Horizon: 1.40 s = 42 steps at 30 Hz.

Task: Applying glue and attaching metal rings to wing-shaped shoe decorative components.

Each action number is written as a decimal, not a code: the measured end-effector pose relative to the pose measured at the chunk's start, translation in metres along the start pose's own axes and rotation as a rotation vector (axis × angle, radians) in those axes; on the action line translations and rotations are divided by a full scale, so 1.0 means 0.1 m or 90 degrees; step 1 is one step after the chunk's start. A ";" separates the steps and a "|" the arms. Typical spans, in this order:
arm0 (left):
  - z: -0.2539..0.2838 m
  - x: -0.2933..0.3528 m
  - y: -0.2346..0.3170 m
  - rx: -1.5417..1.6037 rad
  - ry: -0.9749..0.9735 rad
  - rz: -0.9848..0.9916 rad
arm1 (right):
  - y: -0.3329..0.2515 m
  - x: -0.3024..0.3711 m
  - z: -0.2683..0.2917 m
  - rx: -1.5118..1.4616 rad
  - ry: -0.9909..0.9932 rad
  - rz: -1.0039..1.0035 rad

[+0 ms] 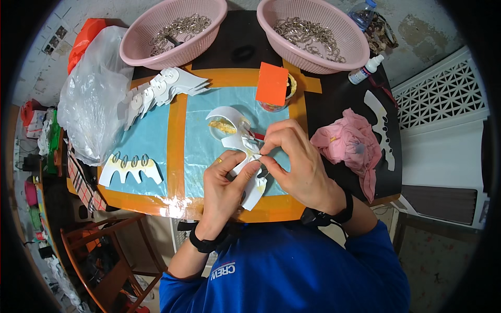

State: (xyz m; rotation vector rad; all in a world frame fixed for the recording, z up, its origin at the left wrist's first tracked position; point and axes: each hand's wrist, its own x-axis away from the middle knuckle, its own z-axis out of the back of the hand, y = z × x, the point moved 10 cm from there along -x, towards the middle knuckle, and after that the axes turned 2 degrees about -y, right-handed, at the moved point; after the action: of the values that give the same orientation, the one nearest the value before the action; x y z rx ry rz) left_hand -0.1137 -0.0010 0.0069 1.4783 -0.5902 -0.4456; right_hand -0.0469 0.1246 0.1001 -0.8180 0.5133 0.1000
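Over the blue-covered middle of the table, my left hand [222, 188] is closed on a white scalloped-edge piece [253, 194], its thumb and fingers pinching the edge. My right hand [298, 164] pinches at the same piece from the other side, thumb and fingertips close together. Whatever is between the right fingertips is too small to make out. Just beyond the fingers sits a round white container [225, 113] with yellowish paste inside. To the left lies another white scalloped piece [131, 169], with several metal rings along its yellow-smeared edge.
Two pink baskets [140, 57] of metal rings stand at the back. Stacked white pieces [159, 89] lie by a plastic bag [94, 99]. An orange card [272, 83] tops a jar. Rightward are a pink cloth [348, 138], a scalloped strip [385, 136] and a bottle [365, 70].
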 end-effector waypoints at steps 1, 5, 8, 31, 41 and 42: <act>0.00 0.00 0.04 -0.017 0.005 -0.012 | 0.00 0.00 0.00 0.001 -0.002 0.000; 0.00 0.00 0.17 -0.116 0.015 -0.056 | 0.02 0.01 -0.02 -0.010 -0.006 -0.028; -0.02 0.01 0.22 -0.147 0.027 -0.070 | 0.05 0.01 -0.04 -0.021 -0.005 -0.045; -0.05 0.00 0.22 -0.146 -0.041 -0.082 | 0.25 0.00 -0.11 -0.147 -0.038 -0.090; -0.07 -0.03 0.25 -0.073 -0.165 -0.052 | 0.43 0.07 -0.23 -0.272 -0.128 -0.281; -0.07 -0.04 0.22 -0.096 -0.162 -0.040 | 0.43 0.08 -0.22 -0.268 -0.133 -0.289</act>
State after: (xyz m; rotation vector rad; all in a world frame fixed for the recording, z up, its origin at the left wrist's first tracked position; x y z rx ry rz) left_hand -0.1140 0.0078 0.0288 1.3075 -0.6959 -0.7186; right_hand -0.0610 0.1377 0.0550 -1.3026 0.0975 -0.1301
